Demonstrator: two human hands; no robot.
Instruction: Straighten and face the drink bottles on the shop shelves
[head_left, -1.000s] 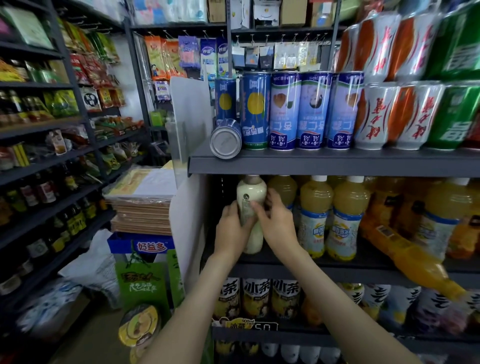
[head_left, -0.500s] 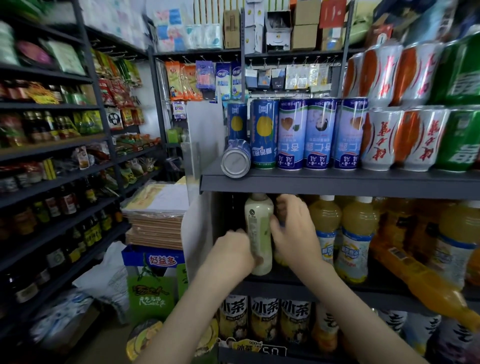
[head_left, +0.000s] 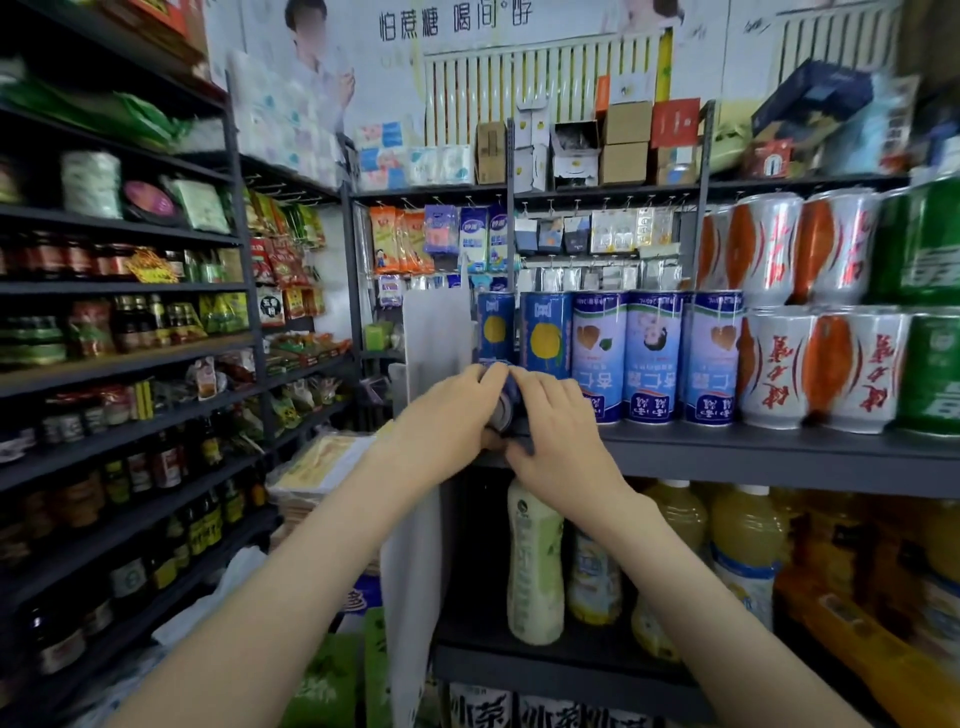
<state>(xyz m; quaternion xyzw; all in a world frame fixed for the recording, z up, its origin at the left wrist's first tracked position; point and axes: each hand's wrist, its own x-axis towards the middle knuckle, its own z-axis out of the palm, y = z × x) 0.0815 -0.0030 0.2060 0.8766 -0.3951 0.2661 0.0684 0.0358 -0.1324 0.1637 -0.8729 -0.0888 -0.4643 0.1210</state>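
Observation:
A blue can (head_left: 503, 410) lies on its side at the left end of the upper shelf (head_left: 727, 457), its silver end toward me. My left hand (head_left: 447, 421) curls round its left side and my right hand (head_left: 556, 431) wraps its right side, so most of it is hidden. Behind stand upright blue cans (head_left: 545, 332) and pale blue cans (head_left: 654, 358), labels upside down. On the shelf below, the cream-coloured bottle (head_left: 535, 566) stands upright at the left, beside yellow juice bottles (head_left: 743, 545).
White-and-orange cans (head_left: 831, 369) and green cans (head_left: 930, 369) fill the upper shelf's right, stacked two high. An orange bottle (head_left: 852, 634) lies tipped on the lower shelf at right. A white divider panel (head_left: 431, 332) stands left of the cans. Dark shelves of sauces (head_left: 130, 364) line the left aisle.
Both hands let go of the cream bottle on the lower shelf and rose to the upper shelf, where they now hold the can lying on its side. The camera tilted upward.

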